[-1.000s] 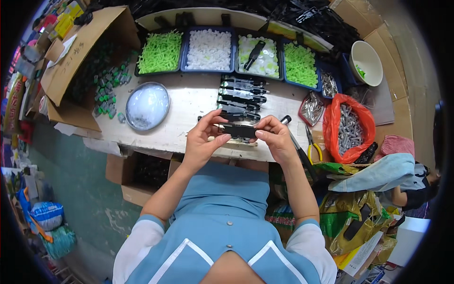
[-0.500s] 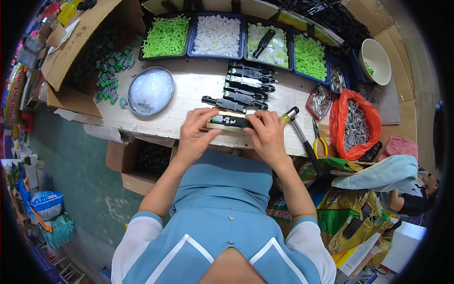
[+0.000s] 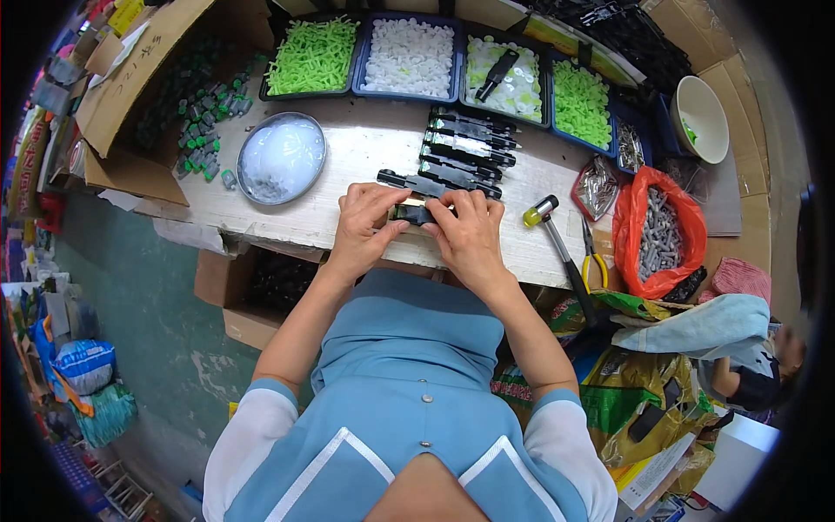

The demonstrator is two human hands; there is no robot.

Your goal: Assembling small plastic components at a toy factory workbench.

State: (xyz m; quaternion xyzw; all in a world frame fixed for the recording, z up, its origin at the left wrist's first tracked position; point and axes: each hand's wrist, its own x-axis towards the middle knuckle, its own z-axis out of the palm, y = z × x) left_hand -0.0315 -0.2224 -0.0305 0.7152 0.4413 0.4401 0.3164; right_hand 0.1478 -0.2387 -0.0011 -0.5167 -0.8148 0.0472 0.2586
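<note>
Black part (image 3: 416,211) is being pinched between left hand (image 3: 365,219) and right hand (image 3: 470,228), both grips clamped on it, at the tabletop (image 3: 365,157) edge; finished pieces (image 3: 465,150) are lying stacked behind, trays (image 3: 409,56) remaining full.

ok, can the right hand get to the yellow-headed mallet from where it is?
Probably yes. The mallet lies on the bench just right of the right hand, nothing between them. But that hand and the left hand both grip the black part, so it must let go first.
</note>
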